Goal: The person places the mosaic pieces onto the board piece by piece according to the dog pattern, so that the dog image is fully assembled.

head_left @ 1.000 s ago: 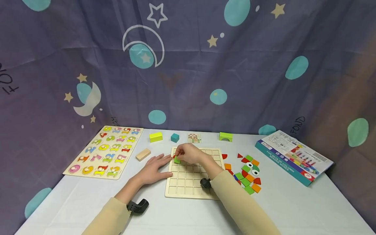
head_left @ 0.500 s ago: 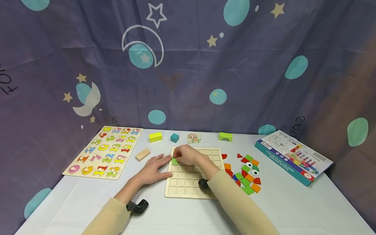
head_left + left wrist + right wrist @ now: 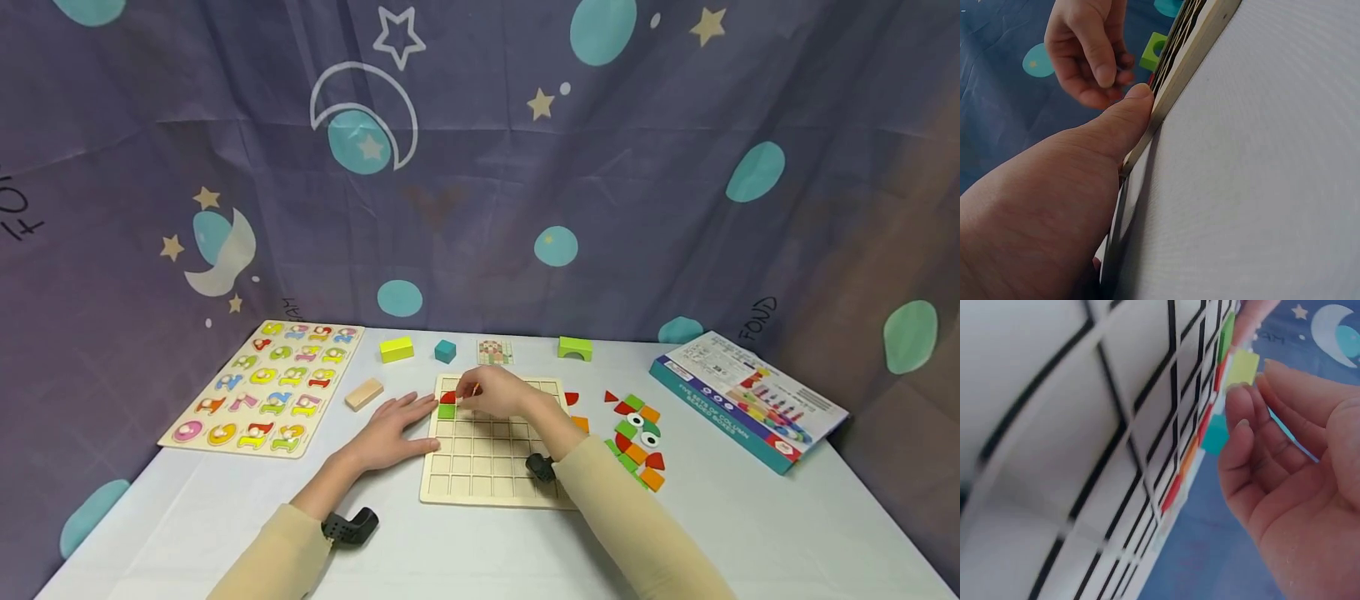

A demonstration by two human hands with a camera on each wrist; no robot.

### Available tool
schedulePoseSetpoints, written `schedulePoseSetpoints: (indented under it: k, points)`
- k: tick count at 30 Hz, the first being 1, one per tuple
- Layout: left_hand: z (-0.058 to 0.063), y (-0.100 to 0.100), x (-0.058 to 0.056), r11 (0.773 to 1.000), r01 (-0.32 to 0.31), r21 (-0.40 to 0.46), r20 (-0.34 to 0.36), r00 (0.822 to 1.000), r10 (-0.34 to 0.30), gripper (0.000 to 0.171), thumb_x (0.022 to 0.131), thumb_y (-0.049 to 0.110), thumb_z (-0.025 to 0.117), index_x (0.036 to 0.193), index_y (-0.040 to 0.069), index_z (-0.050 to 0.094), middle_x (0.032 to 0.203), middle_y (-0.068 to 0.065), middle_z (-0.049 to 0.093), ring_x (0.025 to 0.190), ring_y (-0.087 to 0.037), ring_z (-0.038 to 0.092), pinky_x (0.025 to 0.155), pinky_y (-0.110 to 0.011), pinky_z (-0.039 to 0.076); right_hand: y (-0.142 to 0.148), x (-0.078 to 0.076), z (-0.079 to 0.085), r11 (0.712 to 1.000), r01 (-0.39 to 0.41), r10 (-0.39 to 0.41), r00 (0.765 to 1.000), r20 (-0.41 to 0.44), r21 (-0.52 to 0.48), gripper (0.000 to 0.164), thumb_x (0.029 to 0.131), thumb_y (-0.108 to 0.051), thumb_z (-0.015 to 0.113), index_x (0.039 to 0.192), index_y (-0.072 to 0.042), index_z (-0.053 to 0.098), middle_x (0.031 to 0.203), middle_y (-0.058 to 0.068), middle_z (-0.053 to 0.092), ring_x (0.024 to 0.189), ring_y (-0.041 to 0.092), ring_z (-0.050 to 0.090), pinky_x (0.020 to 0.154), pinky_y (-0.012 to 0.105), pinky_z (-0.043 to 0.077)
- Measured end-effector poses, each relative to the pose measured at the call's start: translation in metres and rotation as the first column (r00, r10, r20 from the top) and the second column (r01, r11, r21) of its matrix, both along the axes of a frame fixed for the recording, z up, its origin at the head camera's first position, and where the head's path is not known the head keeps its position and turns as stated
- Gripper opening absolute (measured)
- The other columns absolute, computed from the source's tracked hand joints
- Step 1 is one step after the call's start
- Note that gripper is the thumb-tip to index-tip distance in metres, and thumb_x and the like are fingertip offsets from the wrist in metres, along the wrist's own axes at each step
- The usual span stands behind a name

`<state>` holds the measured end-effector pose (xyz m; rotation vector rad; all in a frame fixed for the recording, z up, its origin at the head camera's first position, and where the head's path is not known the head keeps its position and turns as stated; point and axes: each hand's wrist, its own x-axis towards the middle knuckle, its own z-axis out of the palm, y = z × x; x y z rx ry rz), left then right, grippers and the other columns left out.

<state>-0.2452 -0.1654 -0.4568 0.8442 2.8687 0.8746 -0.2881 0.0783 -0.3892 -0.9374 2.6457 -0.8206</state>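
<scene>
A green square tile [image 3: 447, 411] sits in the wooden grid board's [image 3: 491, 483] far-left corner beside red pieces; most cells look unfilled. Left hand [image 3: 393, 429] rests flat against the board's edge; right hand [image 3: 501, 393] hovers loosely curled, empty.

Off to the left of the left hand [image 3: 393, 427] a number puzzle board [image 3: 268, 387] lies flat on the pale surface [image 3: 480, 550], with a plain wooden block [image 3: 364, 393] between it and that hand. Beyond both hands, along the far edge, stand a yellow block [image 3: 396, 348], a teal cube [image 3: 445, 351], a small pattern card [image 3: 496, 352] and a green arch block [image 3: 574, 348]. Well to the right of the right hand [image 3: 501, 392] a blue toy box [image 3: 747, 399] lies flat, and a purple curtain with moons and stars [image 3: 480, 167] hangs behind it all.
</scene>
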Motion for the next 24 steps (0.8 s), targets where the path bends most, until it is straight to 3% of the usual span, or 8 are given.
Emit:
schedulePoseSetpoints:
  k: [12,24]
  points:
    - [0.001,0.0,0.0,1.0,-0.003,-0.007,0.004,1.0,0.003,0.075,0.093,0.049,0.07,0.152,0.008,0.048,0.157,-0.005,0.041,0.149,-0.033,0.024,0.121,-0.052,0.013,0.07,0.0,0.006,0.995,0.073,-0.067,0.995,0.072,-0.072,0.016,0.097,-0.012,0.069,0.111,-0.004,0.072,0.099,-0.001,0.067,0.087,0.016,0.063,0.076,0.033,0.054]
    - [0.002,0.001,0.001,1.0,0.004,0.006,0.011,1.0,-0.004,0.075,0.092,0.049,0.07,0.152,0.009,0.048,0.158,-0.005,0.041,0.15,-0.033,0.023,0.121,-0.052,0.012,0.143,0.007,0.012,0.979,0.2,-0.194,0.974,0.118,-0.037,0.021,0.097,-0.011,0.069,0.114,0.001,0.069,0.097,0.004,0.066,0.084,0.027,0.06,0.077,0.034,0.053]
